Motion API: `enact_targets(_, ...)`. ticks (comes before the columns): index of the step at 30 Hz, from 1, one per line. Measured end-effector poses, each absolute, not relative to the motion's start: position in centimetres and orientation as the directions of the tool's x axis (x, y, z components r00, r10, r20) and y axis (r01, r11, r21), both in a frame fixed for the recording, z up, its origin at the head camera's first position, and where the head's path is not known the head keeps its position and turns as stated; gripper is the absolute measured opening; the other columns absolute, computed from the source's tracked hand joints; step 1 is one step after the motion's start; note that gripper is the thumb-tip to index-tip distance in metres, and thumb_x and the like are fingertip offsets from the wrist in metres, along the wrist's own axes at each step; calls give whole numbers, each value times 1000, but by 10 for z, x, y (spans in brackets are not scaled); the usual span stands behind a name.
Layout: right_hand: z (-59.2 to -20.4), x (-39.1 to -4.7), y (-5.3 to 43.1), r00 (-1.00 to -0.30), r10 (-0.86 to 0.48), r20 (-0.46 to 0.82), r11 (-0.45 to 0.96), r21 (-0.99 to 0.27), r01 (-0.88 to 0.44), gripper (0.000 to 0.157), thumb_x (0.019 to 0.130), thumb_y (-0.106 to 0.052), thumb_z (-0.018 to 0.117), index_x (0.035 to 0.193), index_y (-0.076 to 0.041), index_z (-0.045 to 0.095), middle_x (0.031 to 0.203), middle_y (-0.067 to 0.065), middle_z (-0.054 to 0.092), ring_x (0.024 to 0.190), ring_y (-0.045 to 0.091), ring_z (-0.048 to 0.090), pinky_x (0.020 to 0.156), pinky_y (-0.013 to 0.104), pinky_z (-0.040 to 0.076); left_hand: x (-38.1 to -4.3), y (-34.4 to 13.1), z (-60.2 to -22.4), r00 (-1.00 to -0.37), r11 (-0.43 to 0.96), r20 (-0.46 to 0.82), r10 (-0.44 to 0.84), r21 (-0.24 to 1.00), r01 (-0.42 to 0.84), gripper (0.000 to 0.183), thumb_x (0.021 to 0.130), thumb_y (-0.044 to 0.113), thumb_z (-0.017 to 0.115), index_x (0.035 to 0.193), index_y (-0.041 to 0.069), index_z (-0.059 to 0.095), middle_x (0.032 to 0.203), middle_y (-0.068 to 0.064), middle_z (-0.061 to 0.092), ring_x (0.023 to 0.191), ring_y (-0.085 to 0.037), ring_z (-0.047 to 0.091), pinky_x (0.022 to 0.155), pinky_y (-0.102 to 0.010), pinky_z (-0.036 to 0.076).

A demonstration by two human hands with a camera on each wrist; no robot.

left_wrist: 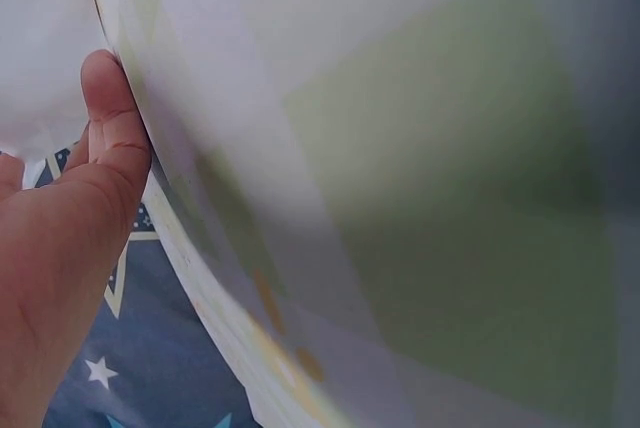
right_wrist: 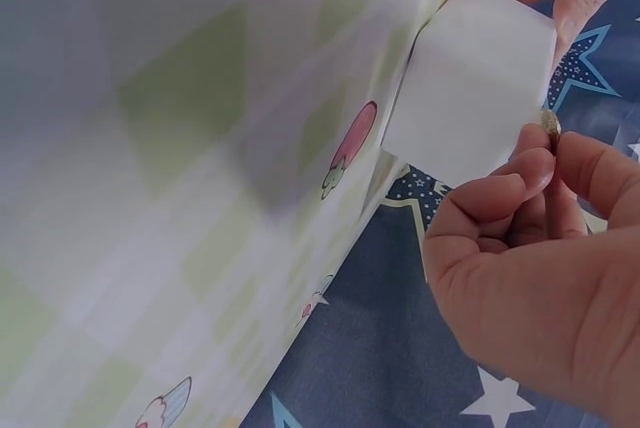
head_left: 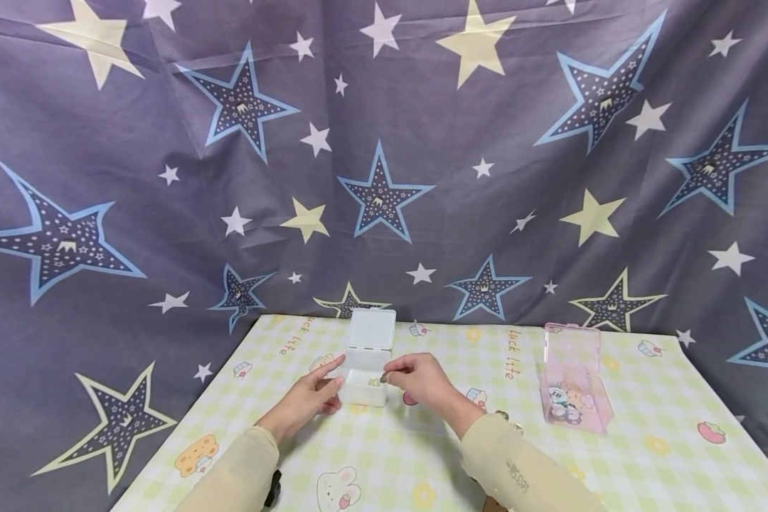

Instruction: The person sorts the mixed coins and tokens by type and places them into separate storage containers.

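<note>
A small white box (head_left: pixel 366 395) stands on the table with its hinged lid (head_left: pixel 372 329) raised, and a small yellowish piece (head_left: pixel 374 382) lies inside. My left hand (head_left: pixel 308 400) rests against the box's left side, fingers extended and thumb near the front. Over the right rim, my right hand (head_left: pixel 420 382) pinches a small round coin-like metal piece (right_wrist: pixel 551 128) between thumb and index finger. In the right wrist view the piece is seen nearly edge-on, close to the box's white side wall (right_wrist: pixel 475 83).
A clear pink box (head_left: pixel 576 405) with its lid up stands to the right, holding several small cartoon-like pieces. Small metallic pieces (head_left: pixel 517 428) lie beside my right forearm. A checked cloth (head_left: pixel 384 462) covers the table, and a starry curtain (head_left: pixel 422 163) hangs behind.
</note>
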State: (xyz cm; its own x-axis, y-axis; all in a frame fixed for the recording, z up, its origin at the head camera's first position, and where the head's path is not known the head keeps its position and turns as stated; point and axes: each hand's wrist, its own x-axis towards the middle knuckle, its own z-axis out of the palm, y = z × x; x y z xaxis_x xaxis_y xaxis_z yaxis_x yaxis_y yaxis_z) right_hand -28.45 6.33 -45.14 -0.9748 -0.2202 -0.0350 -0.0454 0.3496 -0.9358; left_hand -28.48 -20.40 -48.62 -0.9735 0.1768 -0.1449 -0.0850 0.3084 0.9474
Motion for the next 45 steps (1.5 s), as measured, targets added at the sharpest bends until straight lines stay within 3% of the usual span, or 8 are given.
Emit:
enact_targets(7,-451,-285,60,-975,-219,-27,361,-931,-55,22,98,-14,75,116,-3,80,94,1,77,62,9,51,61,35,59,-286,-204,-488,-974,300,-143,177,950,-85,62,110,28,62,168,25,39,102,-15,71,86,-20,69,80,-33,62)
enact_targets(25,-452,-284,61,-974,-225,-28,367,-928,-58,23,99,-17,75,116,-3,80,96,3,75,63,10,51,64,37,61,-286,-205,-489,-974,315,-139,181,946,-77,62,111,30,61,168,26,38,102,-15,71,87,-21,69,81,-34,63)
enact_targets(34,-453,-283,62,-973,-231,-31,371,-927,-59,23,99,-18,75,116,-4,80,94,3,76,58,10,49,59,30,53,-286,-205,-490,-976,326,-140,166,942,-80,62,110,30,62,168,27,39,101,-15,71,86,-21,69,81,-35,63)
enact_targets(41,-451,-276,73,-968,-248,-28,396,-915,-75,24,101,-18,72,119,-3,79,101,5,77,78,26,73,76,37,63,-285,-204,-489,-976,322,-145,164,943,-86,62,110,29,62,167,28,39,102,-15,71,87,-21,69,81,-33,63)
enact_targets(45,-450,-270,91,-963,-269,-5,417,-902,-112,22,100,-15,71,117,-3,79,99,9,80,89,29,79,80,31,61,-286,-204,-489,-975,323,-155,162,941,-96,61,110,30,63,167,30,40,104,-15,71,89,-22,69,82,-32,62)
